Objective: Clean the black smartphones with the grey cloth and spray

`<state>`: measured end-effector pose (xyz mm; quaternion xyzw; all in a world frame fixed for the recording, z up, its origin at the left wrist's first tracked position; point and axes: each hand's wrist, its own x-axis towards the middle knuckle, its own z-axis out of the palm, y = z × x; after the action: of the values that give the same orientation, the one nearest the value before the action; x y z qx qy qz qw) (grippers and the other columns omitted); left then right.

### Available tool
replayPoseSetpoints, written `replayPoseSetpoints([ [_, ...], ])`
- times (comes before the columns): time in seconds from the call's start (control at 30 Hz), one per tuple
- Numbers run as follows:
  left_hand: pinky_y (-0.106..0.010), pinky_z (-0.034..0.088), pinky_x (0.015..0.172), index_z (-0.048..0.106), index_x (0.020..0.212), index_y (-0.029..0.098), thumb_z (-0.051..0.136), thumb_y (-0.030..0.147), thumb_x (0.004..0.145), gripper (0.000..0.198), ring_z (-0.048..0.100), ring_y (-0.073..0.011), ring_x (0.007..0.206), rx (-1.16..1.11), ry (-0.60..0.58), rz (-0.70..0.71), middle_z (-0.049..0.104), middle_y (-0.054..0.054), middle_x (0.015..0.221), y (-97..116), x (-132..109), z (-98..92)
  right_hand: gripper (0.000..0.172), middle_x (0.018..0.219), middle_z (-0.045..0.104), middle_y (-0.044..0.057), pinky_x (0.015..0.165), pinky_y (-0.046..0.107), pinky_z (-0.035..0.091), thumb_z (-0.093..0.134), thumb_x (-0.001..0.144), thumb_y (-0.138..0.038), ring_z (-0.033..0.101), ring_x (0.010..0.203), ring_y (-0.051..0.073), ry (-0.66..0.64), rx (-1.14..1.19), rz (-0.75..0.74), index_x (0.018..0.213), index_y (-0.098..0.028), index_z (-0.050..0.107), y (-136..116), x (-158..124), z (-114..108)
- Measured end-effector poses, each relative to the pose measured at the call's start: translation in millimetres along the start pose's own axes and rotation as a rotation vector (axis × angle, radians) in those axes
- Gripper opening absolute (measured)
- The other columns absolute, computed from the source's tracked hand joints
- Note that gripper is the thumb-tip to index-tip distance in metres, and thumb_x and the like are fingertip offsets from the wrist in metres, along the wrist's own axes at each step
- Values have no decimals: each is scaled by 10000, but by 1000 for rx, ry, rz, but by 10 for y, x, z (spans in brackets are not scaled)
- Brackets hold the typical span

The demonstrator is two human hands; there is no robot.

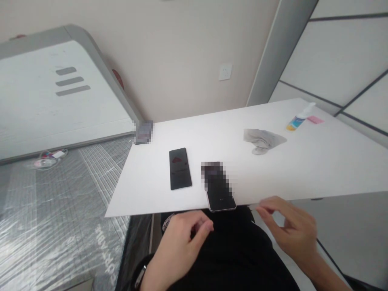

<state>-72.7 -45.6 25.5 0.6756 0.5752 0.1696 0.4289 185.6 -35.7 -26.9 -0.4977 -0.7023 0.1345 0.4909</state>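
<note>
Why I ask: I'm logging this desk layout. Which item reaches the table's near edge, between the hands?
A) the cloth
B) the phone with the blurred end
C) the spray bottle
B. The phone reaches the near edge of the table, between the left hand and the right hand.

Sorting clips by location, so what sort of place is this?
Probably a bedroom, perhaps newly furnished: a plastic-wrapped mattress lies beside a white tabletop, with a wall socket on the wall behind.
</note>
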Motion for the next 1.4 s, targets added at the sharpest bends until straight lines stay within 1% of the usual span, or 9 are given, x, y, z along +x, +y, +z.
replayPoseSetpoints([
  [0.1, -297, 481, 713, 756, 973, 198, 471, 484, 1025, 408, 675, -184, 735, -188, -131, -70, 737, -32, 813, -248, -86, 283, 485, 550, 669, 31, 440, 291, 498, 555, 991, -555, 610, 455, 177, -187, 70, 299, 648, -244, 697, -9, -103, -44],
  [0.17, -301, 492, 711, 716, 1189, 180, 456, 541, 1019, 476, 670, -174, 719, -343, -136, -78, 765, -59, 924, -398, -5, 438, 571, 598, 701, 47, 436, 284, 498, 514, 968, -680, 636, 476, 181, -363, 209, 460, 743, -216, 760, 21, -167, 18],
  [0.27, -312, 507, 700, 668, 1268, 136, 453, 671, 979, 645, 673, -178, 723, -553, -116, -73, 780, -116, 1022, -512, 151, 573, 687, 674, 745, 69, 497, 294, 535, 506, 911, -791, 674, 523, 187, -500, 438, 619, 941, -173, 803, 77, -234, 197],
  [0.4, -326, 536, 758, 681, 1231, 118, 507, 738, 934, 710, 700, -187, 765, -738, -122, -77, 786, -136, 1036, -520, 213, 613, 743, 695, 765, 74, 504, 286, 522, 536, 852, -845, 681, 524, 180, -494, 666, 759, 1002, -163, 793, 75, -256, 413],
  [0.53, -322, 550, 781, 681, 1222, 134, 570, 740, 907, 692, 708, -182, 782, -809, -97, -73, 775, -118, 1041, -515, 180, 605, 641, 648, 745, 60, 528, 281, 525, 636, 828, -791, 658, 516, 163, -404, 768, 860, 844, -168, 785, 14, -256, 531],
  [0.73, -322, 550, 801, 691, 1093, 153, 601, 747, 883, 637, 679, -179, 809, -842, -101, -64, 715, -71, 1005, -511, 191, 598, 562, 634, 731, 42, 567, 275, 513, 683, 838, -720, 649, 551, 158, -349, 813, 872, 838, -170, 798, -3, -352, 623],
  [1.0, -256, 400, 618, 600, 1088, 146, 531, 669, 970, 540, 474, -107, 601, -707, -92, 7, 512, 52, 702, -576, 44, 606, 543, 716, 739, 58, 665, 308, 520, 672, 870, -700, 668, 657, 191, -689, 883, 724, 838, -168, 777, 34, -504, 530],
  [1.23, -247, 260, 532, 616, 988, 135, 546, 685, 950, 556, 341, -90, 572, -640, -170, -6, 436, 54, 687, -628, -38, 533, 492, 795, 727, 56, 734, 312, 476, 601, 955, -634, 649, 752, 205, -746, 821, 576, 875, -172, 748, -25, -509, 441],
  [1.4, -246, 246, 523, 578, 841, 154, 552, 656, 957, 516, 332, -86, 554, -637, -118, -23, 435, 54, 654, -639, -58, 554, 500, 788, 715, 55, 741, 306, 453, 582, 971, -622, 643, 766, 207, -760, 763, 570, 824, -170, 736, -21, -542, 451],
])
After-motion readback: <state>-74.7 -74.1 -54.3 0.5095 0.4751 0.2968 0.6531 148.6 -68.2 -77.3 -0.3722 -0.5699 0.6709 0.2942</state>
